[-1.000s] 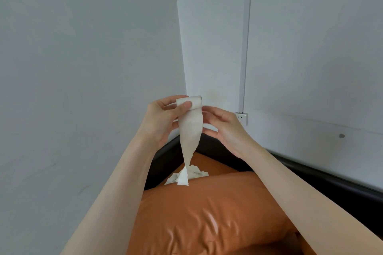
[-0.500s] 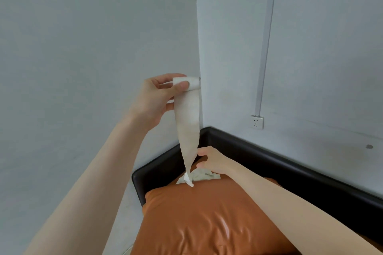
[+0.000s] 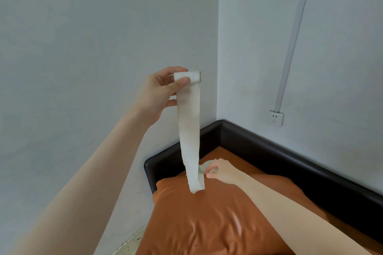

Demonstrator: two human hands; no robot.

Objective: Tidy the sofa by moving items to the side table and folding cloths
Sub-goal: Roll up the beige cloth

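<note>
Two pale grey walls (image 3: pixel 103 37) meet in a corner ahead of me, and one white wall socket (image 3: pixel 276 117) sits on the right-hand wall with one grey cable conduit (image 3: pixel 292 43) running up from it. Below the corner lies one sofa with a black padded rim (image 3: pixel 290 157) and one glossy orange leather cushion (image 3: pixel 207 223) filling its seat. A narrow patch of speckled floor (image 3: pixel 128 244) shows beside the sofa's left edge.

I count two hands. My left hand (image 3: pixel 157 95) is raised in front of the corner, thumb and fingers curled round one small, nearly used-up roll of off-white tissue paper (image 3: pixel 187 77), pinching it by its left end. From that roll one long strip of unrolled tissue (image 3: pixel 189 134) hangs straight down, and its loose end dangles just above the cushion.

My right hand (image 3: pixel 220 171) is low over the far part of the cushion, just beside the bottom of the strip. Its fingers are curled and pinch one small crumpled bit of white tissue (image 3: pixel 204 166), which touches the hanging strip; whether it belongs to the strip I cannot tell.
</note>
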